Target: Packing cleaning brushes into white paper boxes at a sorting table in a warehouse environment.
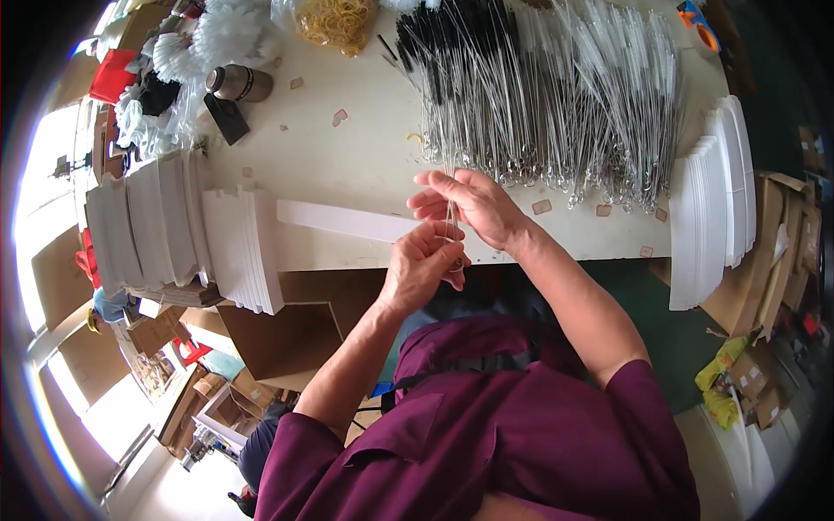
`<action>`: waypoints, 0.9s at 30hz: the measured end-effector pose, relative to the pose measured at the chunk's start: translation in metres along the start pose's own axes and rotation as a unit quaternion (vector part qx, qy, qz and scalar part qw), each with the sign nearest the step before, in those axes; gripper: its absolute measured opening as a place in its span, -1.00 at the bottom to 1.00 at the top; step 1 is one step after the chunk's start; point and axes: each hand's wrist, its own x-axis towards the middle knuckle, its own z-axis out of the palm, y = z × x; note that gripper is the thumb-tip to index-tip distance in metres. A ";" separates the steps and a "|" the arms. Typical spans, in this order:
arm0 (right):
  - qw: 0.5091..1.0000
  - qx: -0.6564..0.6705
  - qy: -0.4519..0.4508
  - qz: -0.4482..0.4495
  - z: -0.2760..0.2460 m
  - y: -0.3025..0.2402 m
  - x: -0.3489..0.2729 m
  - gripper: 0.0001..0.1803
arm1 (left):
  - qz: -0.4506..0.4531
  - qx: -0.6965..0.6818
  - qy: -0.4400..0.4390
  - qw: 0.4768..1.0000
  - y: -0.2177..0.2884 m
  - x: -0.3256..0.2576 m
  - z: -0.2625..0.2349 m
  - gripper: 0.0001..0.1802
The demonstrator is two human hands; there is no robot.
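Clock directions are taken from the hands, with 12 toward the far side of the table. The thin wires [451, 211] stand in the grasp of both hands, directed toward 12 o'clock, their lower ends just above the near edge of the tabletop [347, 148]. The left hand [423, 265] pinches them low down between thumb and forefinger, its other fingers curled. The right hand [473, 208] is at 1 o'clock of the left, its fingers loosely spread around the wires; firm contact there cannot be told. At 12 o'clock lies a heap of black-ended wire pieces [460, 48], adjoined at 1 to 2 o'clock by white-ended wire pieces [621, 87]; their looped ends face the near edge, leaving a narrow strip of tabletop. A white strip [343, 220] extends toward 9 o'clock, its right end beside the left hand. The left white stack [239, 247], at 9 o'clock, and the right white stack [708, 208], at 3 o'clock, appear to overhang the near edge. The widest room for moving lies toward 11 o'clock, between the heap and a metal flask [239, 83]. Below the edge, at 8 o'clock, stands a cardboard box [282, 339].
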 end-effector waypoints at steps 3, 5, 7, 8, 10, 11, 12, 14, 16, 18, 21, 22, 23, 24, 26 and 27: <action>0.999 0.033 0.006 -0.019 0.004 -0.007 -0.002 -0.52 | 0.018 -0.032 0.002 0.999 -0.003 -0.004 0.002 -0.75; 0.995 0.062 0.040 -0.064 0.003 -0.014 -0.008 -0.59 | 0.037 -0.065 -0.010 0.997 -0.007 -0.004 0.000 -0.74; 0.989 0.090 0.059 -0.100 0.001 -0.018 -0.011 -0.59 | 0.014 -0.048 -0.029 0.998 -0.010 -0.002 -0.003 -0.71; 0.981 0.117 0.078 -0.137 0.000 -0.021 -0.013 -0.59 | 0.014 -0.048 -0.029 0.998 -0.010 -0.002 -0.003 -0.71; 0.974 0.127 0.099 -0.157 -0.002 -0.021 -0.016 -0.59 | -0.019 -0.058 -0.040 0.997 -0.003 0.000 0.008 -0.70; 0.967 0.127 0.127 -0.182 -0.004 -0.019 -0.016 -0.59 | -0.019 -0.058 -0.043 0.997 -0.002 0.001 0.012 -0.70; 0.958 0.128 0.155 -0.207 -0.006 -0.016 -0.017 -0.59 | -0.011 -0.066 -0.035 0.997 -0.002 0.002 0.015 -0.71; 0.951 0.120 0.182 -0.219 -0.009 -0.014 -0.021 -0.59 | -0.003 -0.072 -0.030 0.997 -0.001 0.005 0.024 -0.73; 0.932 0.128 0.232 -0.247 -0.009 -0.010 -0.024 -0.57 | 0.020 0.079 0.025 0.996 -0.001 0.007 0.036 -0.72; 0.925 0.131 0.254 -0.249 -0.006 -0.008 -0.029 -0.55 | 0.024 0.087 0.030 0.995 -0.008 0.015 0.040 -0.73; 0.915 0.129 0.276 -0.265 -0.013 -0.010 -0.039 -0.53 | 0.018 0.034 0.031 0.999 -0.013 0.023 0.045 -0.75; 0.911 0.127 0.283 -0.270 -0.020 -0.012 -0.044 -0.53 | 0.017 0.036 0.021 0.999 -0.014 0.024 0.047 -0.75; 0.909 0.153 0.292 -0.254 -0.029 -0.013 -0.050 -0.54 | 0.017 0.036 0.012 0.999 -0.014 0.026 0.049 -0.76; 0.905 0.178 0.302 -0.241 -0.037 -0.016 -0.056 -0.54 | 0.018 0.037 0.001 0.999 -0.013 0.028 0.052 -0.77; 0.885 0.236 0.349 -0.198 -0.050 -0.016 -0.058 -0.49 | -0.015 0.032 -0.026 0.999 -0.016 0.032 0.060 -0.77; 0.877 0.262 0.349 -0.199 -0.051 -0.017 -0.059 -0.47 | -0.027 0.019 -0.048 0.998 -0.017 0.032 0.061 -0.77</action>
